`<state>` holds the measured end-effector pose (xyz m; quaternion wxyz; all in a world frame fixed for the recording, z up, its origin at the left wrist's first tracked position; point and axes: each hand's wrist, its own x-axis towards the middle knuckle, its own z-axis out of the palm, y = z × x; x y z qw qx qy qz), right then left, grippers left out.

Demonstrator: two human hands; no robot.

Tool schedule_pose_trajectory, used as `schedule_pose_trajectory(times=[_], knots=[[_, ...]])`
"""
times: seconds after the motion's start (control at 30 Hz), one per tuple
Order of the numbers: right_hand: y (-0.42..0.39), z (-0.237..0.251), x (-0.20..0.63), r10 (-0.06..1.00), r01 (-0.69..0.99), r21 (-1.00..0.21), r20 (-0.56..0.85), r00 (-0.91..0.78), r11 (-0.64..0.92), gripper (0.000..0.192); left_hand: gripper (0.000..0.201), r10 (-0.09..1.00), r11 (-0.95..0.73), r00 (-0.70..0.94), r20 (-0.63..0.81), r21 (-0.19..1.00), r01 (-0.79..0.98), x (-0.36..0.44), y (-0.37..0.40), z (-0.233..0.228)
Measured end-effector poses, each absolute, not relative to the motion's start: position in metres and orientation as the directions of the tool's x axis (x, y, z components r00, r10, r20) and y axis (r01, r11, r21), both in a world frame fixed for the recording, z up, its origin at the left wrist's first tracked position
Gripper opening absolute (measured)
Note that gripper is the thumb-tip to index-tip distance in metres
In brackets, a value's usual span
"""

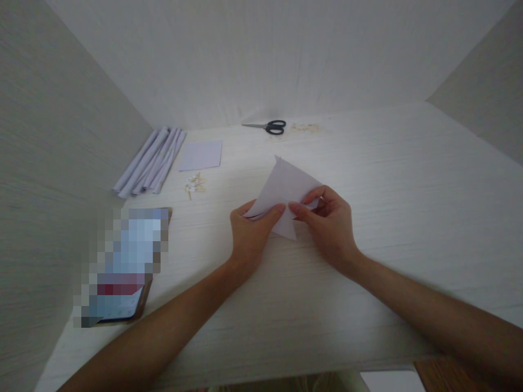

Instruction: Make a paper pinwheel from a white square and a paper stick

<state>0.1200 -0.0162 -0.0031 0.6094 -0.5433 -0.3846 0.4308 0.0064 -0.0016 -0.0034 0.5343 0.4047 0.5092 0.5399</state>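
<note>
Phone point(127, 264), its screen pixelated, lies at eight o'clock from the sheet in hand on a pale tabletop point(408, 212). Rolled papers point(150, 162) rest side by side between nine and ten o'clock, with a loose cluster of small pale sticks point(196, 184) near nine and a flat square of paper point(200, 155) at ten. Nearer the middle, a left hand point(252, 228) is partly closed, thumb on top of the white sheet point(284, 185) and fingers mostly hidden beneath it. Scissors point(269, 128) lie at twelve o'clock, well beyond the sheet, which is held at table center, one corner toward twelve and another toward six. Scattered pale bits point(305, 128) sit just right of the scissors. A right hand point(330, 222), fingers curled, pinches the sheet's near right edge, its thumb just beside the other. Folding appears to be the step in hand; the next move seems to call for aligned edges and even thumb pressure along the crease.
</note>
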Motion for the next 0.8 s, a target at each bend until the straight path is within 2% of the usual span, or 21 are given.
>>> schedule_pose_trajectory(times=[0.67,0.8], knots=[[-0.016,-0.0021,0.1196,0.944,-0.07,-0.997,-0.005,0.331,0.019,0.026,0.026,0.988,0.115,-0.089,-0.127,0.985,-0.132,0.0054,-0.001,-0.0022],[-0.0138,-0.0022,0.125,0.951,-0.039,-0.998,0.03,0.308,0.045,0.026,0.024,0.99,0.142,0.008,-0.143,0.972,-0.187,0.0013,-0.0005,-0.0029]])
